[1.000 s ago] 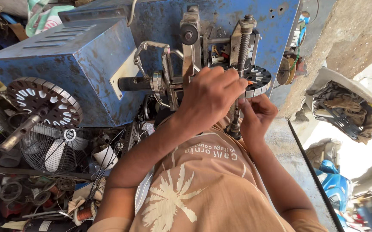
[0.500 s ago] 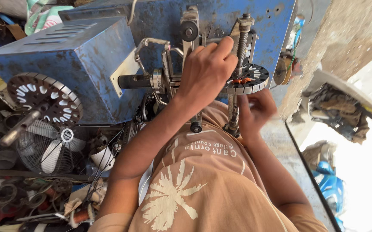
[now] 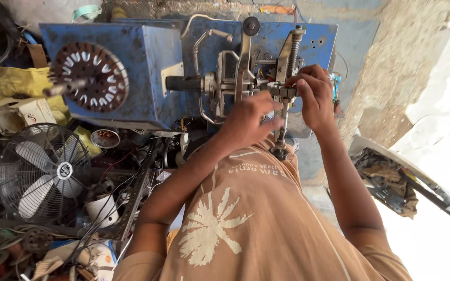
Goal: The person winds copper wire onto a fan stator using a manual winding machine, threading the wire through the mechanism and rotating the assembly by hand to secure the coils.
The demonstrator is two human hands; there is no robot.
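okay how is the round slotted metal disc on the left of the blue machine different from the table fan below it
The slotted disc is dark rusty metal with a ring of pale slots, propped against the blue machine; the fan is larger, with white blades behind a dark wire cage, and lies lower among clutter. Both are round and untouched by either hand.
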